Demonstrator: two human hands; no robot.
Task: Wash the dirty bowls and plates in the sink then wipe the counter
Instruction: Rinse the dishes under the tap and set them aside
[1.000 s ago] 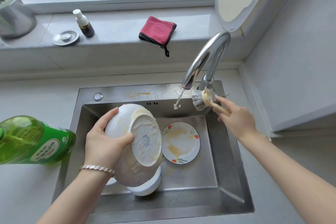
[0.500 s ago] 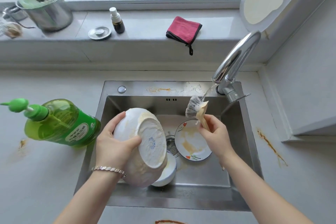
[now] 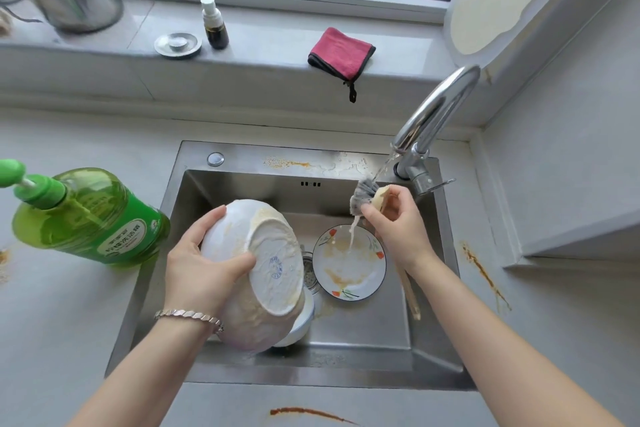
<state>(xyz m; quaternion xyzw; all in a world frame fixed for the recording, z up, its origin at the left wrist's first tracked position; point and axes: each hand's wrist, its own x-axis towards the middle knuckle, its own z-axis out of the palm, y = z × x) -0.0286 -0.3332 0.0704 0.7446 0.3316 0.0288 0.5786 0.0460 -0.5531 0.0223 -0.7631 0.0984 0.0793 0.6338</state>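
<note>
While the tap (image 3: 436,114) runs, step in hand: by my reading, wetting the dish brush (image 3: 363,198) before scrubbing the large bowl (image 3: 277,253).
How to do it well: turn the bristles in the stream so they soak through, and add soap from the green bottle (image 3: 90,215) if there is none on them. Then bring the brush to the bowl low over the sink (image 3: 263,156), so splashes land inside. The yellow film looks dried on, so firm circular strokes seem wise.
Left hand (image 3: 201,267): grips the large bowl by its rim, thumb across the underside near the foot and fingers curled over the far edge, with the forearm coming in from below.
Right hand (image 3: 398,222): fingers are curled round the brush just behind its head, the wrist is raised towards the spout, and the handle trails down past the wrist.
Large bowl: held tilted above the sink, its underside facing up.
Plate (image 3: 349,263): lies flat on the sink floor, smeared, with water falling onto it.
Small bowl (image 3: 301,322): in the sink, partly hidden beneath the large one.
Surface (image 3: 52,322): shows brown streaks (image 3: 485,274) not yet wiped; a red cloth (image 3: 341,52) waits on the sill.
</note>
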